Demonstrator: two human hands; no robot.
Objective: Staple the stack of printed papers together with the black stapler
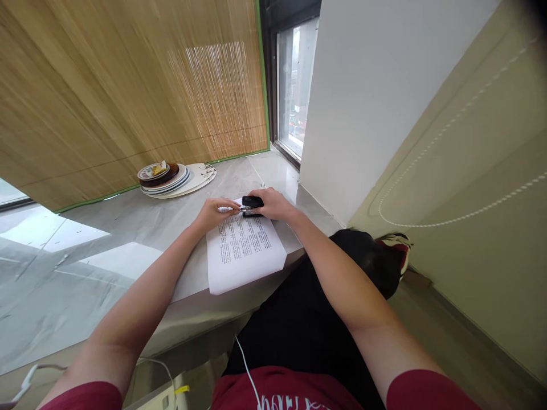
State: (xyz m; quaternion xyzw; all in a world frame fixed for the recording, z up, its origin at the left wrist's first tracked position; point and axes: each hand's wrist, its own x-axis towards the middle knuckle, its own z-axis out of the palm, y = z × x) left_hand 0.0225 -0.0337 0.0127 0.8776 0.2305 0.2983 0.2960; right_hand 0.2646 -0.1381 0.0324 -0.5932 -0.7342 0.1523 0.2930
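Printed paper (pixel 245 250) lies on the grey stone sill, its near end hanging over the front edge. A black stapler (pixel 252 201) is at the paper's far edge, its jaws apart and some metal showing between them. My right hand (pixel 277 203) is closed around the stapler's right end. From the left, my left hand (pixel 216 212) pinches the paper's far left corner, its fingertips close to the stapler's metal jaw. Whether the paper is between the jaws is hidden by my fingers.
A stack of plates (pixel 164 181) stands on an oval platter (pixel 205 173) at the back left. Behind it hangs a bamboo blind (pixel 171 85). A window (pixel 294 85) and white wall (pixel 363 85) bound the right. A white cable (pixel 247 361) crosses my lap.
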